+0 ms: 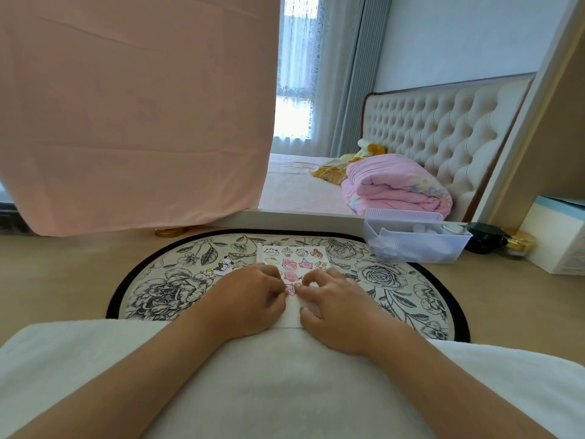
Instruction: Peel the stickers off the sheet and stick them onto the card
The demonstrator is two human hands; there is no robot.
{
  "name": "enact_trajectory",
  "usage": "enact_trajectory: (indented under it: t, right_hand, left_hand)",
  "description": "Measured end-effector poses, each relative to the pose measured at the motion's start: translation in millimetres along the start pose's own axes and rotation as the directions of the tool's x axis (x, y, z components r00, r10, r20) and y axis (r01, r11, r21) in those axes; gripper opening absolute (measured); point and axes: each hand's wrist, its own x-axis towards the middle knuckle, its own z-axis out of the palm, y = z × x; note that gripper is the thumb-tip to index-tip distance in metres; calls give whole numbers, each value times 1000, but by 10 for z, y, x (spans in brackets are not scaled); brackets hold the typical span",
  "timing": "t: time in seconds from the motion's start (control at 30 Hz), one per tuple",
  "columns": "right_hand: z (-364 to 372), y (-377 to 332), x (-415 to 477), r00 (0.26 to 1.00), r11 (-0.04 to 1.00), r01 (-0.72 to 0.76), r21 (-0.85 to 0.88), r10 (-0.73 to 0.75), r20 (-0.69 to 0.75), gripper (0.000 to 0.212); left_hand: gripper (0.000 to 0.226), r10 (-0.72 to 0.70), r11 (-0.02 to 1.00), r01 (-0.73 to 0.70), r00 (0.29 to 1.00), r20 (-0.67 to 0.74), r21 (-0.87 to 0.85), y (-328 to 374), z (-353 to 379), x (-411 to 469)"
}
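Peeling calls for care: we judge the pink sticker point(290, 290) thin, light and floppy, best lifted by its edge. Our left hand point(250, 296) pinches it; our right hand point(335, 301), fingers curled, pins the sheet point(292, 256), near on the mat point(164, 289).

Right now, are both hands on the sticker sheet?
Yes, left hand and right hand both rest on the sticker sheet, fingertips nearly meeting.
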Motion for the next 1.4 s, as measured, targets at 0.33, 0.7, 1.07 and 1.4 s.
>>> enact_trajectory:
  t: [0.33, 0.7, 1.07, 1.4]
  right_hand:
    - [37, 21, 1, 1000, 1000, -16, -5, 16, 2, 53]
    - [30, 41, 62, 999, 1000, -3, -4, 3, 44, 59]
    - [31, 124, 6, 999, 999, 10, 43, -12, 43, 55]
    - [35, 195, -6, 1000, 991, 16, 136, -13, -22, 49]
  left_hand:
    - [75, 64, 961, -99, 988, 139, 258, 46, 7, -22]
    - [72, 24, 973, -46, 995, 95, 227, 93, 39, -133]
    - [45, 103, 983, -104, 995, 13, 152, 99, 30, -147]
    - [61, -63, 984, 66, 998, -21, 168, 139, 74, -145]
